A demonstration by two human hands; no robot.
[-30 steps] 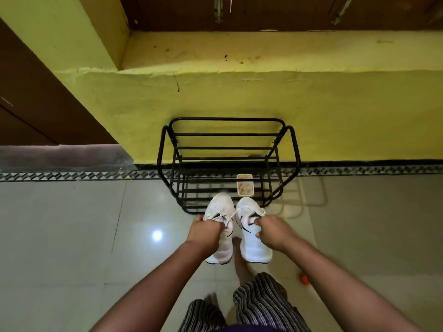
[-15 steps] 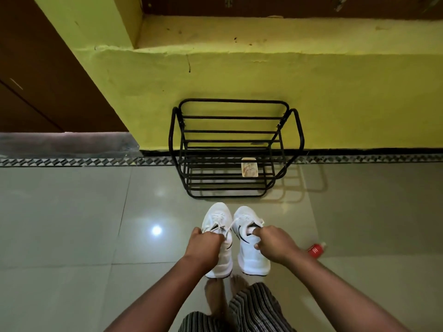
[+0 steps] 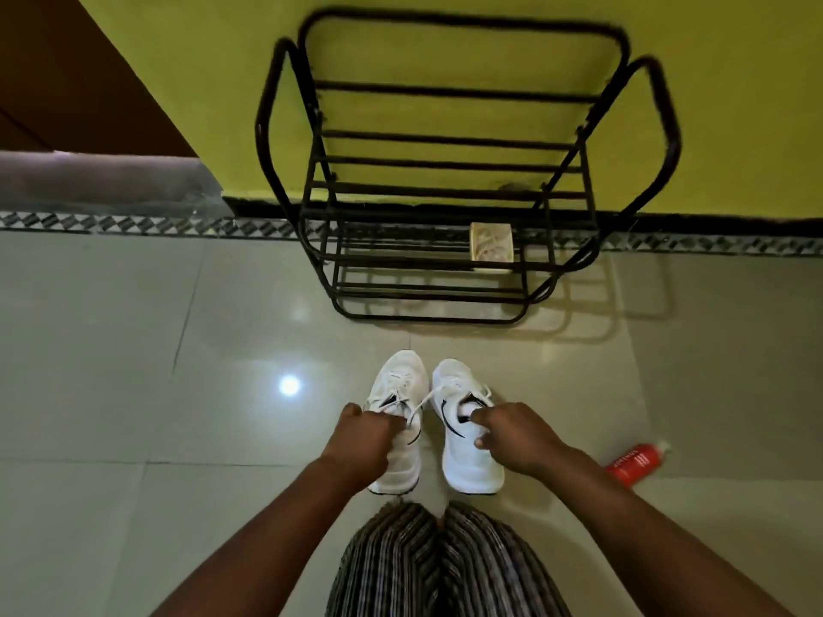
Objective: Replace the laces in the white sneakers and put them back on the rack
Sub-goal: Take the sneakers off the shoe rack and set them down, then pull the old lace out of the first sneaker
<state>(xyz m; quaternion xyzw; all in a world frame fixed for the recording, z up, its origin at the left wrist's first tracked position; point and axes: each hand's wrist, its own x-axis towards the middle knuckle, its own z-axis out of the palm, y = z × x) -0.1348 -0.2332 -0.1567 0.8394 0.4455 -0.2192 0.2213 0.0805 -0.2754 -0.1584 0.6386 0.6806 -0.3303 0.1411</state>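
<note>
A person's left hand grips the collar of the left sneaker, fingers curled into its opening, while the right hand pinches the collar of the right sneaker. Both laced shoes sit side by side, toes pointing away. The black rack stands beyond the hands against a yellow wall. A red bottle lies right of the right hand.

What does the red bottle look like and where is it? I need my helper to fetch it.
Find the black metal rack against the yellow wall. On the floor tiles nearer the person, right of the right hand, lies the red bottle, the only red thing there.
</note>
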